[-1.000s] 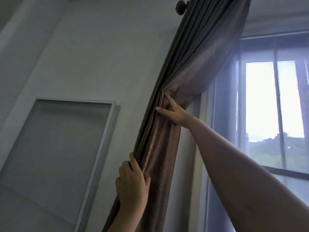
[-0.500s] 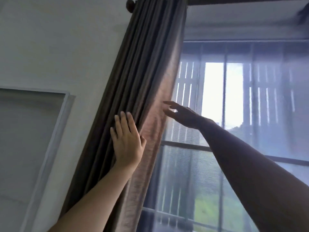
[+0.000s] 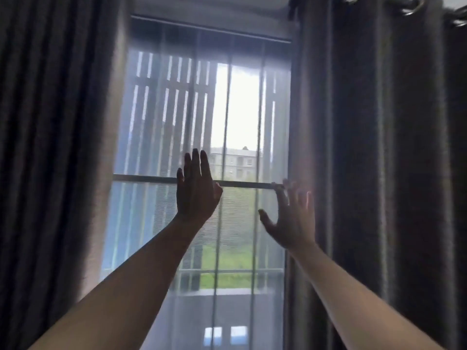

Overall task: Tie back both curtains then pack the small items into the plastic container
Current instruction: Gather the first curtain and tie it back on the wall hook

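Note:
Two dark brown curtains frame the window. The left curtain (image 3: 55, 152) hangs in straight folds down the left side. The right curtain (image 3: 379, 160) hangs from metal rings (image 3: 410, 5) on the right. My left hand (image 3: 194, 188) is raised in the gap between them, fingers straight, holding nothing. My right hand (image 3: 290, 218) is spread open with its fingers at the inner edge of the right curtain; motion blur hides whether it touches the cloth. The small items and the plastic container are out of view.
A sheer white curtain (image 3: 202, 109) covers the window (image 3: 237, 109) behind both hands. A horizontal window bar (image 3: 141, 178) crosses at hand height. Buildings and grass show outside.
The view swung right from the left curtain to the window. My left hand let go of the left curtain and moved into the gap. My right hand moved to the right curtain's edge.

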A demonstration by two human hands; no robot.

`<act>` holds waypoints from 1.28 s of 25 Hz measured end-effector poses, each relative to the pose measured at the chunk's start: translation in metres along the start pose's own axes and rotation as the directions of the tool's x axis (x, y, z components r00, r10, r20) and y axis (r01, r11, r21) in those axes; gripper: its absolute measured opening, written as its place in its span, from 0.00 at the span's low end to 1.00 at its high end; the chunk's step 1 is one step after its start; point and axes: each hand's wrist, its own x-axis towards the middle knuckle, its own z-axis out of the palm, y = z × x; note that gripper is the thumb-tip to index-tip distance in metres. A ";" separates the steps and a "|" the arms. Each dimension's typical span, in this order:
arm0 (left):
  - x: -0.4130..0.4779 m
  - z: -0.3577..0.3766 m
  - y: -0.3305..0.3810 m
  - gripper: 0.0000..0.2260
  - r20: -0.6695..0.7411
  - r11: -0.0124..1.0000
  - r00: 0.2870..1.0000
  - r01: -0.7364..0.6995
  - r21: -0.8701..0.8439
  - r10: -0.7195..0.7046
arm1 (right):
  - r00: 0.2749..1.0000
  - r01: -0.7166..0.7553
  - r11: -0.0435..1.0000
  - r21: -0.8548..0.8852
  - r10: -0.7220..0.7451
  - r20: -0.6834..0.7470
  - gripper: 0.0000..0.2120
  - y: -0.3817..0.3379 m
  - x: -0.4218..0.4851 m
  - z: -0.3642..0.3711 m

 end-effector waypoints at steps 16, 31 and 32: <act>0.082 0.177 0.272 0.45 0.169 0.778 0.982 0.040 -0.626 0.085 | 0.866 -0.499 0.865 -0.056 0.495 -0.067 0.60 0.168 -0.065 0.125; 0.118 0.252 0.559 0.26 0.137 0.539 0.926 -0.080 -0.838 0.351 | 0.678 -0.734 0.635 -0.239 0.667 -0.310 0.66 0.465 -0.032 0.055; 0.119 0.257 0.581 0.26 0.135 0.535 0.928 -0.078 -0.841 0.348 | 0.673 -0.739 0.626 -0.249 0.670 -0.313 0.67 0.488 -0.033 0.050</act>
